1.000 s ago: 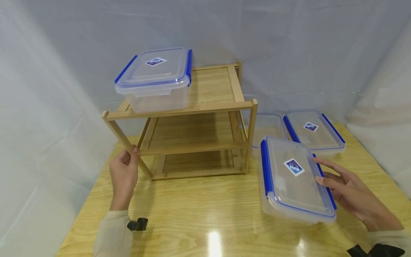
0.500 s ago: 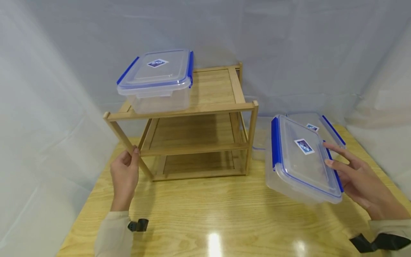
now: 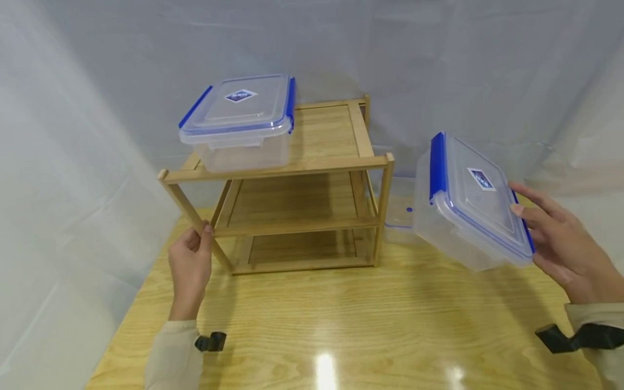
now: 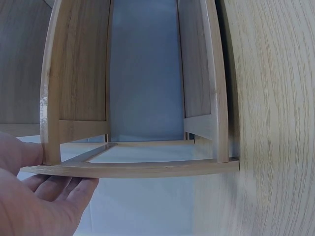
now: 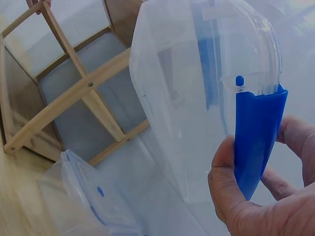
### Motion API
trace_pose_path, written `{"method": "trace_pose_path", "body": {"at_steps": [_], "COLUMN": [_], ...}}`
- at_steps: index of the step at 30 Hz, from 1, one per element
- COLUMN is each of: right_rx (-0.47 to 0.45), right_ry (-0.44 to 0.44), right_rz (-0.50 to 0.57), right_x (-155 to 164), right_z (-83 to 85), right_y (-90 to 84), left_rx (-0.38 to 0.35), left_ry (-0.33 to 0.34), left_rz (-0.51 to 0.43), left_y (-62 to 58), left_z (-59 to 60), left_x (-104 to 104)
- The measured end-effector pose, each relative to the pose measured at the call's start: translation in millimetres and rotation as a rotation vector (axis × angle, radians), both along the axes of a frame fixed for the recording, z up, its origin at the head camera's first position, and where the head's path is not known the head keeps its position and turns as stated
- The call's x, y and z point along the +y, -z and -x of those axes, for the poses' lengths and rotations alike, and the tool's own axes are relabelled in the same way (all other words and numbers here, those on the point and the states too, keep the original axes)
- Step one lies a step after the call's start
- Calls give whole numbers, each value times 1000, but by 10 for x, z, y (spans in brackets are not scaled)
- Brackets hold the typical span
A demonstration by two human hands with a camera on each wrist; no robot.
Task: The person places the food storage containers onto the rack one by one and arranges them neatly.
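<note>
My right hand [image 3: 567, 238] grips a clear plastic food container [image 3: 480, 208] by its right side, along the blue latch. The container hangs tilted above the table, its lid with a diamond label turned toward the right. In the right wrist view, thumb and fingers pinch either side of the blue latch [image 5: 258, 137]. My left hand [image 3: 190, 265] pinches the front left post of a three-tier wooden rack [image 3: 297, 223] at the middle shelf. The left wrist view shows the thumb and fingers round that post [image 4: 147, 169]. Another lidded container [image 3: 239, 122] sits on the top shelf's left.
Behind the raised container, to the right of the rack, a further clear container [image 3: 400, 216] stands on the wooden table [image 3: 302, 319], partly hidden. White sheeting [image 3: 439, 70] closes off the back and both sides.
My right hand has lifted the container up and slightly right, tilting it more. It now hides the container at the back right. The left hand stays on the post.
</note>
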State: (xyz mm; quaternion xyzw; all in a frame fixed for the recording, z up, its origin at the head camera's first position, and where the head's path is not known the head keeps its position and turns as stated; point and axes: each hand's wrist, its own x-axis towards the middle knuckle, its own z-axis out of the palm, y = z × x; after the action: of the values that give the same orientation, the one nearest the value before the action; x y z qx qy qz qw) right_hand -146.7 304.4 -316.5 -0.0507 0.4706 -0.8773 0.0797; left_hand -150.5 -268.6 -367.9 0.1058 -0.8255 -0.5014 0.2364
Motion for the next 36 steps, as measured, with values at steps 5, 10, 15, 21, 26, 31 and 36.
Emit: {"method": "trace_pose_path", "body": {"at_steps": [5, 10, 15, 21, 26, 31, 36], "right_rx": [12, 13, 16, -1, -43, -77, -71], "right_ry": [-7, -33, -64, -74, -89, -120, -120], "right_rz": [65, 126, 165, 193, 203, 202, 187], "right_x": [-25, -72, -128, -234, -321, -407, -497], "right_z": [103, 216, 324, 439, 518, 597, 688], "right_y": [-137, -296, -465, -666, -835, -981, -1097], "left_rx": [-3, 7, 5, -7, -9, 1, 1], "left_ry": [-2, -9, -20, -27, -25, 0, 3], "left_rz": [0, -12, -12, -18, -25, -38, -47], "left_y": [4, -1, -7, -6, -2, 1, -1], "left_z": [-1, -4, -3, 2, 3, -3, -2], "left_x": [1, -3, -8, -5, -2, -4, 0]}}
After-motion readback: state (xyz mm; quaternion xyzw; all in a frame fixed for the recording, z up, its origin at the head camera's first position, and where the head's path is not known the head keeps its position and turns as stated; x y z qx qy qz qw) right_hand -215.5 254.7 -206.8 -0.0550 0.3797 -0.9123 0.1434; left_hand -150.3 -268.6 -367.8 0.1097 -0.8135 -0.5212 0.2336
